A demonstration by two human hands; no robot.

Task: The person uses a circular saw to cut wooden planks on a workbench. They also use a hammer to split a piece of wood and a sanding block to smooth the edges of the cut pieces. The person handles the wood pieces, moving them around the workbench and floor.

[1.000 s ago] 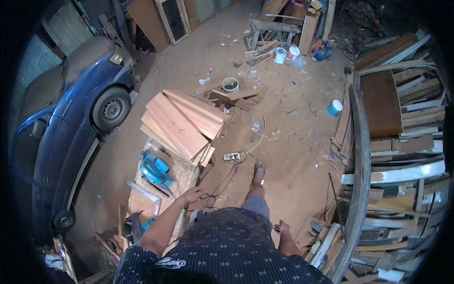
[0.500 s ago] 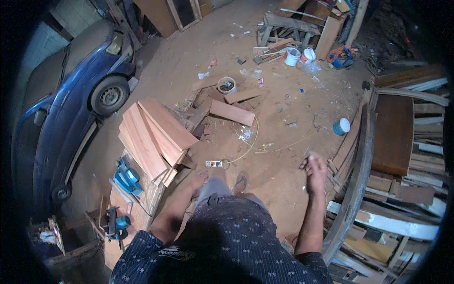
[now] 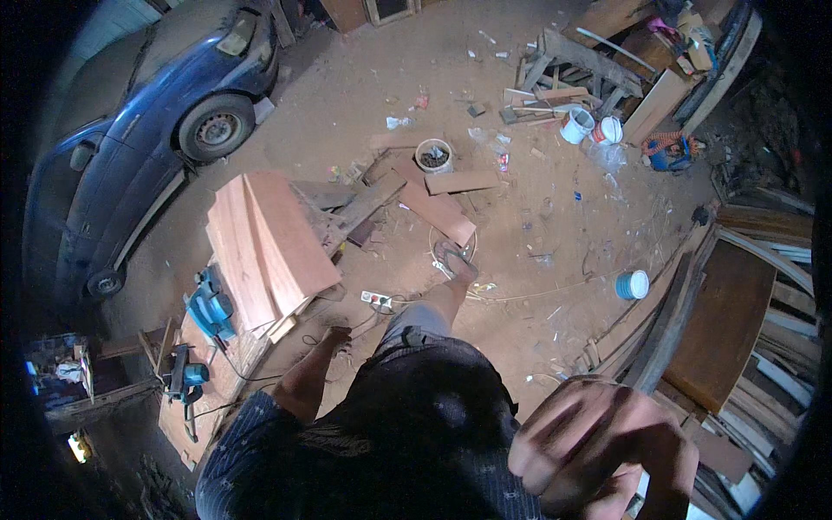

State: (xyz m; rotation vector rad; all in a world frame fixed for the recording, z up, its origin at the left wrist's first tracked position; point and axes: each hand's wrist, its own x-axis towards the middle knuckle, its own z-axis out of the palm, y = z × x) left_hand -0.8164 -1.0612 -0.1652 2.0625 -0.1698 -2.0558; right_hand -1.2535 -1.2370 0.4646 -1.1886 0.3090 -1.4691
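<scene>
My right hand (image 3: pixel 598 446) is raised close to the camera at the lower right. Its fingers are curled toward the palm, and I see nothing held in them. My left hand (image 3: pixel 336 338) hangs low beside my thigh, its fingers loosely apart and holding nothing. Closest to it are a white power strip (image 3: pixel 376 299) on the ground and the stack of reddish planed boards (image 3: pixel 264 243) on a workbench (image 3: pixel 234 377). Beside the boards on that bench lie a blue power planer (image 3: pixel 209 308) and another blue power tool (image 3: pixel 187 379).
A dusty blue car (image 3: pixel 165 104) stands at the left. Ahead lie loose planks (image 3: pixel 433 208), a bucket (image 3: pixel 433 156) and a cable (image 3: pixel 542 293) on the dirt floor. A blue-white can (image 3: pixel 632 284) is at the right, by racked timber (image 3: pixel 724 316). Two white buckets (image 3: pixel 576 126) stand farther off.
My right hand has risen from my side toward the camera. The left hand has swung back a little, and one sandalled foot has stepped forward past the power strip.
</scene>
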